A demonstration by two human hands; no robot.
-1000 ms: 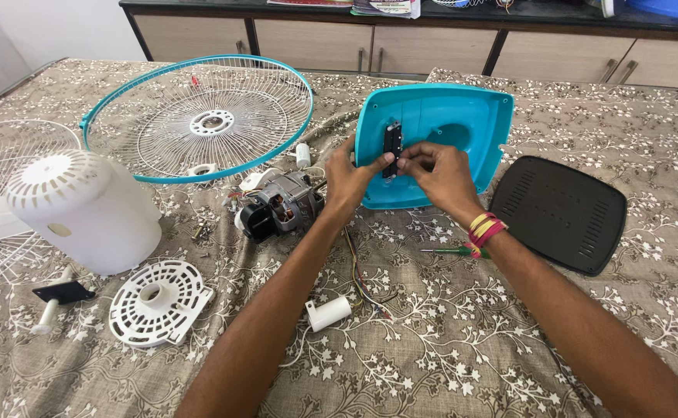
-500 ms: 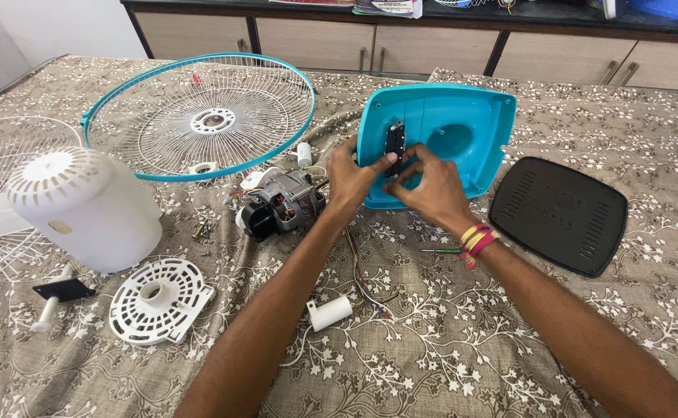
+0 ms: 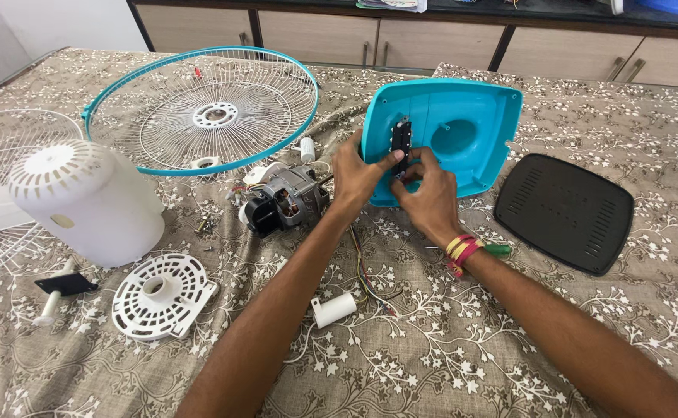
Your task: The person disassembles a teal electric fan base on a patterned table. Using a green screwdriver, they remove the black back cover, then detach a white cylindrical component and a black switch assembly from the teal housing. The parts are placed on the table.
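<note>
Both our hands work at the black switch strip inside the tilted blue fan base.

Our left hand (image 3: 358, 176) pinches the switch strip (image 3: 400, 147) with thumb on its face; our right hand (image 3: 425, 195) grips its lower end. The strip sits upright against the inner wall of the blue base (image 3: 478, 131), which stands tilted on the flowered cloth (image 3: 462, 340), with the motor (image 3: 283, 203) just left and a black cover plate (image 3: 565, 210) right.

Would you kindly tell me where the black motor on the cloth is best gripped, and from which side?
Probably across the motor's silver middle section, from above. It lies on its side with that rounded body facing up and bare; wires trail from its right end, and the black block at its left end looks awkward to pinch.
</note>
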